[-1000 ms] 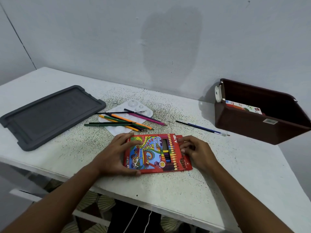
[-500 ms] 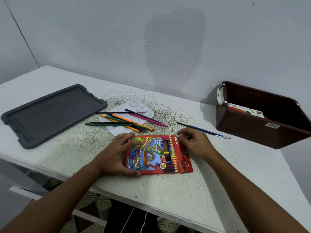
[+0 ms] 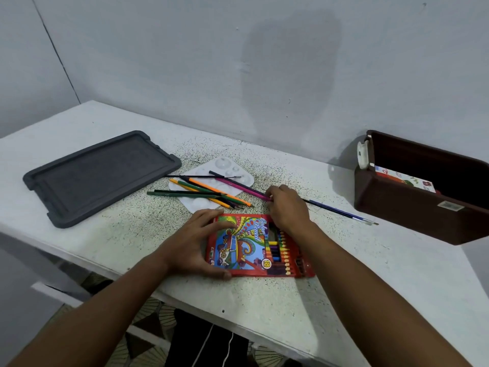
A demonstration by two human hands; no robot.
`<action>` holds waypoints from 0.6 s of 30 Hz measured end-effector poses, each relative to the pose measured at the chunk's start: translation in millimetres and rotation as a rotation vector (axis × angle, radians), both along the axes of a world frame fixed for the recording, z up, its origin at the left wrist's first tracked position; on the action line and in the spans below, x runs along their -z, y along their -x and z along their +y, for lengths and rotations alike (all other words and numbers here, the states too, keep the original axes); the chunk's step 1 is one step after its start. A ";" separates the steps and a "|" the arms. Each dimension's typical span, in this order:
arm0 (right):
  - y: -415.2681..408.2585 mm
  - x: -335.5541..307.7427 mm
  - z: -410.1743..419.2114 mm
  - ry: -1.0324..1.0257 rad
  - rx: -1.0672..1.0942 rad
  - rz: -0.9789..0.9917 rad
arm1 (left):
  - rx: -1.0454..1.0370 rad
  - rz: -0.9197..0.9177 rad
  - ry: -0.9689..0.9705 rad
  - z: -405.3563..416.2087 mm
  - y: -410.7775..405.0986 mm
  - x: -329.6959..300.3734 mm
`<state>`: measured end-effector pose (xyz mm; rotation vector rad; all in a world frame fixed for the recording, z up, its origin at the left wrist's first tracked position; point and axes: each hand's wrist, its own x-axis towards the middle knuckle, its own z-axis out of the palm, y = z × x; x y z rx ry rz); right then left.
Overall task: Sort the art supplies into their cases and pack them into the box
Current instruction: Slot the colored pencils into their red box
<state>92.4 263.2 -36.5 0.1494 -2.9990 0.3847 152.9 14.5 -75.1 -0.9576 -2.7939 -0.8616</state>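
Note:
A red colour pencil case (image 3: 251, 247) lies flat on the white table near its front edge. My left hand (image 3: 197, 242) holds the case's left side, thumb along the near edge. My right hand (image 3: 287, 207) reaches past the case's far right corner and pinches the near tip of a pink pencil (image 3: 238, 185). Several loose pencils (image 3: 201, 193) and a thin black brush (image 3: 201, 176) lie across a white paint palette (image 3: 227, 165). A blue brush (image 3: 341, 211) lies to the right of my right hand. The brown box (image 3: 412, 207) stands at the right.
A dark grey lid (image 3: 98, 176) lies flat on the table's left part. A printed case (image 3: 407, 178) sits inside the brown box, and a white latch (image 3: 362, 153) hangs on its left end. The wall runs close behind the table.
My right hand left the case's right edge and moved away from me to the pink pencil's tip. The left hand stayed on the case.

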 end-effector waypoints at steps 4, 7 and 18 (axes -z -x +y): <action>-0.3 2.5 -1.3 -0.005 0.030 0.020 | 0.006 0.015 -0.004 0.5 1.7 -0.2; -0.2 3.6 -1.8 -0.013 0.047 0.020 | 0.008 0.009 0.002 -0.1 1.6 -0.1; -8.8 0.6 9.7 0.114 0.013 0.017 | 0.013 0.023 0.004 -0.2 1.5 1.4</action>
